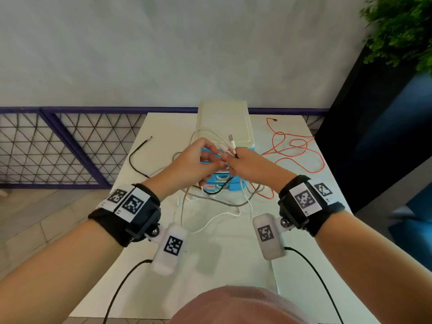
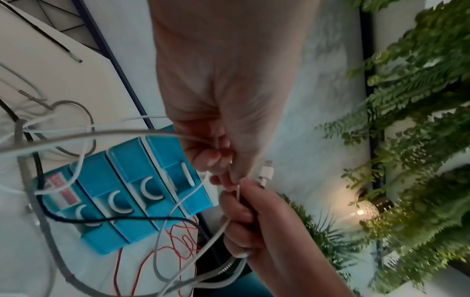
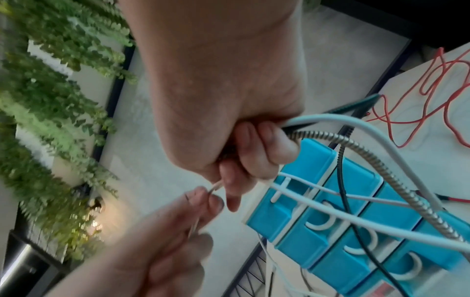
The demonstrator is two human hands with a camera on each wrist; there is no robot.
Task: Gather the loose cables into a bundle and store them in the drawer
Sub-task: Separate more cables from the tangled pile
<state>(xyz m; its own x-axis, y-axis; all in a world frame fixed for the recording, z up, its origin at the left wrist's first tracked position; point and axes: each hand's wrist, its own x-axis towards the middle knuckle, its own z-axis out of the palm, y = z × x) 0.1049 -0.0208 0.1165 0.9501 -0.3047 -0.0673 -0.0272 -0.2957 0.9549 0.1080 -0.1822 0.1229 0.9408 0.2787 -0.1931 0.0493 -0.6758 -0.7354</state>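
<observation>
Right hand (image 1: 245, 167) clenches the cable ends (image 1: 231, 146) w/ plugs aligned; left hand (image 1: 194, 164) pinches a white cable (image 2: 193, 193) to add; red cable (image 1: 294, 148) lies on tabletop (image 1: 233, 265).

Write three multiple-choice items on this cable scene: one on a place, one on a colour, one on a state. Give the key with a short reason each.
1. Where does the red cable lie?
A. On the table, to the right of the drawer unit
B. Inside a drawer
C. On the floor

2. What colour are the drawer fronts?
A. Green
B. Blue
C. Yellow

3. What is the right hand doing?
A. Lying flat on the table
B. Pulling a drawer handle
C. Gripping several cable ends in its fingers

Key:
1 A, its loops spread on the tabletop, right of the unit.
2 B, both wrist views show blue fronts with white handles.
3 C, plugs stick up from its curled fingers while the left hand pinches a white cable.
</observation>
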